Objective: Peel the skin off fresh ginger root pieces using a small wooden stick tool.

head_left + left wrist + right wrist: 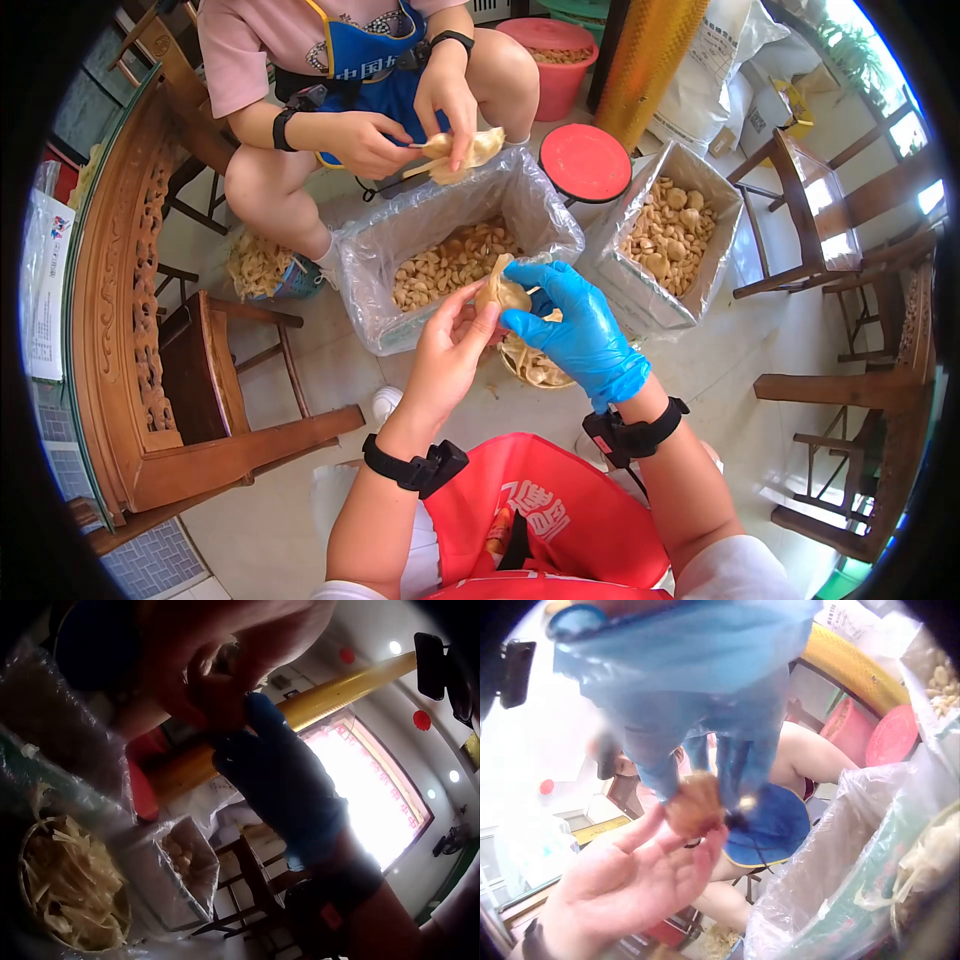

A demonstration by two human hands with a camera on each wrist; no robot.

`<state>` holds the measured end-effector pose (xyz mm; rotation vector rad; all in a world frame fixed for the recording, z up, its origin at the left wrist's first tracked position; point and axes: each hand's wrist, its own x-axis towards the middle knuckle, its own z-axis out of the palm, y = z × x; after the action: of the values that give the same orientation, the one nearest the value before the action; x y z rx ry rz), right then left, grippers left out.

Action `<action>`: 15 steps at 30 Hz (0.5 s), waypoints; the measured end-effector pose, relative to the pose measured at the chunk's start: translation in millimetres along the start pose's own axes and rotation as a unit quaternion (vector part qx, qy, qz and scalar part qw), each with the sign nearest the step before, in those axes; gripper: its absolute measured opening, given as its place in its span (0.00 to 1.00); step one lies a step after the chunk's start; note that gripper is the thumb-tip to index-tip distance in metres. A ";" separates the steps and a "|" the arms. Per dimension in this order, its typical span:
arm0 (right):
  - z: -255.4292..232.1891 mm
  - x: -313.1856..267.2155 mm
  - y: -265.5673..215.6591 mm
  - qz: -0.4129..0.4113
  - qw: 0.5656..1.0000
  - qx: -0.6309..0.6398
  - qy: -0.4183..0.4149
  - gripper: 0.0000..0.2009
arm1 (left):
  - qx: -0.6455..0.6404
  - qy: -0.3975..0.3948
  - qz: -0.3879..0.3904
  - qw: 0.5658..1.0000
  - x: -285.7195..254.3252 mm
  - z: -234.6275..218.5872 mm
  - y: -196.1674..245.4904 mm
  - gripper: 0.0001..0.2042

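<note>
My bare left hand (450,345) holds a tan, papery garlic bulb (503,290) between thumb and fingers, over the near edge of a plastic-lined box (362,318) of loose cloves (440,272). From the other side my right hand (578,330), in a blue glove, pinches the same bulb. The right wrist view shows the bulb (695,806) between gloved fingertips and the bare hand (634,881). A small pale piece (552,315) shows by the gloved fingers; what it is I cannot tell. Below my hands stands a round basket (24,881) of pale peelings (75,889).
Across the box a seated person's hands (455,130) hold another pale, skin-covered bulb (465,152). To the right is a second lined box (655,300) with cloves and round bulbs, beside a red round stool (585,162). Wooden chairs (810,215) and a carved bench (135,300) flank the area.
</note>
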<state>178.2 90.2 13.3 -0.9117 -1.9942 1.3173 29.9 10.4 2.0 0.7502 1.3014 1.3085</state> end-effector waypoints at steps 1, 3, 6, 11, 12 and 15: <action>0.4 -0.3 2.3 -0.001 1.000 0.016 0.009 0.22 | 0.000 0.000 0.000 1.000 -0.7 0.5 0.6 0.19; 3.1 0.1 7.6 -0.001 0.999 0.032 0.019 0.20 | 0.007 -0.010 0.002 1.000 -2.6 2.5 2.6 0.19; 7.2 1.4 10.9 0.058 0.983 0.167 0.043 0.18 | -0.037 -0.008 0.019 0.999 -2.2 8.6 -1.4 0.19; 3.8 3.7 1.5 0.039 0.997 0.063 0.018 0.15 | -0.016 -0.010 0.029 0.999 -0.1 8.1 -5.8 0.19; 4.0 4.7 3.1 0.039 0.997 0.063 0.018 0.15 | -0.012 -0.009 0.033 0.999 -0.2 7.9 -6.7 0.19; 4.5 5.6 5.7 0.033 0.998 0.062 0.002 0.16 | 0.009 -0.007 0.049 0.999 0.4 7.4 -9.7 0.18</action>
<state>172.7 93.8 7.0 -0.9287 -1.8707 1.4558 39.3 10.8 -5.8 0.8428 1.2807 1.3697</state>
